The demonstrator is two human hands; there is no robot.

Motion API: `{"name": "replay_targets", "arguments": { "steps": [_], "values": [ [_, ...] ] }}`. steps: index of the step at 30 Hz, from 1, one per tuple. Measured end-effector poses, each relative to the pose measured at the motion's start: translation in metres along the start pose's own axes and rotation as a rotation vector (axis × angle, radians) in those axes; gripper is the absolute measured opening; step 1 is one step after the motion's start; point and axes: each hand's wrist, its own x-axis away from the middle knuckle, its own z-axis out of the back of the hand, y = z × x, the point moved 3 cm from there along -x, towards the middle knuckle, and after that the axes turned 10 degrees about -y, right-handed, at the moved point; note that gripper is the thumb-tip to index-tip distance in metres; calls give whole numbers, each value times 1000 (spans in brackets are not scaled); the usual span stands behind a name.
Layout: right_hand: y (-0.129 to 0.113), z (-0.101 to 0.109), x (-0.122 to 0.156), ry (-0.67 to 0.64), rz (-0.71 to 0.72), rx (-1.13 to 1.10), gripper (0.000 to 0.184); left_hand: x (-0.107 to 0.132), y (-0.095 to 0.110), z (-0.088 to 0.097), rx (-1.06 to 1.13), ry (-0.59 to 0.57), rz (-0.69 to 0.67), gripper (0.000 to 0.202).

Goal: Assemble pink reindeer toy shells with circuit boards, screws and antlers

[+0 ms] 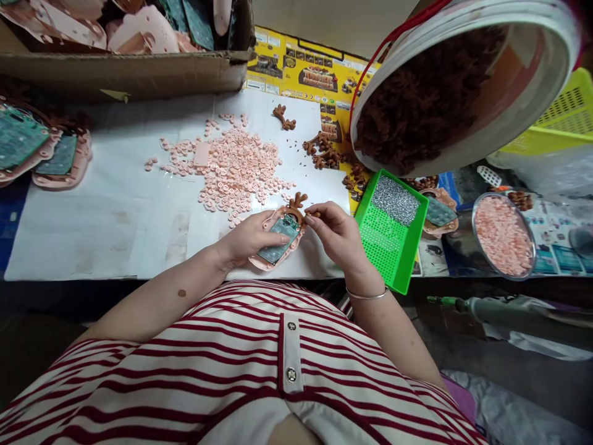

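Note:
My left hand (252, 238) is closed around a pink plastic shell (262, 263), thumb across the green circuit board (279, 247) inside it. A brown antler piece (297, 201) sits at the shell's upper end. On its right side, my right hand (336, 232) pinches brown plastic at the tips of thumb and forefinger, apparently part of the same antler piece. Its fingers cover much of that spot. Just beyond the shell spreads a heap of small pink plastic pieces (238, 167). Loose brown antler pieces (324, 151) lie farther back.
At right, a green basket (384, 250) holds small metal screws (395, 201). A tilted white bucket (430, 162) full of brown pieces looms behind it. A metal bowl of pink parts (504, 235) stands farther right. Board-fitted shells (62, 154) and a cardboard box (139, 74) are at left.

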Motion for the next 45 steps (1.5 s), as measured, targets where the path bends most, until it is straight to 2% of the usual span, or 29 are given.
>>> {"name": "replay_targets", "arguments": {
  "steps": [2,5,7,10,14,18,21,23,25,27,31,33,35,41,45],
  "values": [
    [1,1,0,-17,14,-26,19,0,0,0,45,-56,0,38],
    [2,1,0,-94,-75,-224,26,1,1,-1,73,-108,4,38],
    [1,1,-1,-137,-142,-350,32,1,1,-2,45,-105,29,38],
    [-4,0,-4,-120,-156,-436,43,2,0,-1,-22,-85,78,38],
    [-8,-6,-10,-137,-173,-471,38,1,1,-2,-106,-110,91,37],
    [-7,-9,-12,-162,-157,-408,33,0,-2,-3,-135,-132,113,39],
    [-7,-8,-10,-146,-128,-212,26,-1,-4,-1,-202,-67,109,36],
    [-8,-8,-9,-96,-102,-55,20,-1,-4,1,-255,-9,87,35],
    [-9,-10,-11,-37,-84,7,18,-1,-3,2,-262,-2,82,33],
    [-8,-13,-14,-42,-118,-107,24,-1,-3,2,-209,-55,101,34],
    [-5,-19,-20,-165,-232,-478,40,0,-2,1,-78,-138,111,41],
    [-5,-17,-18,-113,-231,-558,45,-1,-2,2,-38,-144,86,43],
    [-4,-16,-13,-50,-238,-610,48,-2,-2,2,-15,-161,67,42],
    [2,-22,0,-3,-246,-592,46,-3,-3,5,-52,-198,57,37],
    [0,-22,-3,42,-208,-587,48,-5,-2,4,-28,-158,26,40]
  ]
}}
